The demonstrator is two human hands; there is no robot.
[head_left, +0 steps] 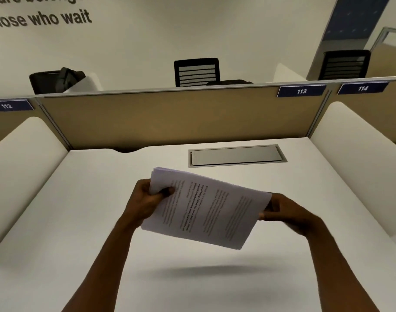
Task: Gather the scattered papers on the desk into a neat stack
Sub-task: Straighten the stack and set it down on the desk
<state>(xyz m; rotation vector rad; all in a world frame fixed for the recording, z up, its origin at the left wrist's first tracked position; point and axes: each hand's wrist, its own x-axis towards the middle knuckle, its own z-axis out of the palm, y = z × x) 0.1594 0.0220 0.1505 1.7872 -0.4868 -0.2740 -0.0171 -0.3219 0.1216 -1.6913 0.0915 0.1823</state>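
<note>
A stack of white printed papers [206,208] is held in the air above the white desk [80,221], tilted, with its text running sideways. My left hand [147,197] grips the stack's upper left corner, thumb on top. My right hand [282,212] pinches the right edge, with the fingers partly hidden behind the sheets. The stack casts a shadow on the desk below it. No loose sheets show on the desk surface.
A grey cable hatch [237,155] is set into the desk behind the papers. A tan partition [170,118] closes the back, and white curved dividers [30,154] [350,140] close both sides. Black chairs [197,72] stand beyond the partition.
</note>
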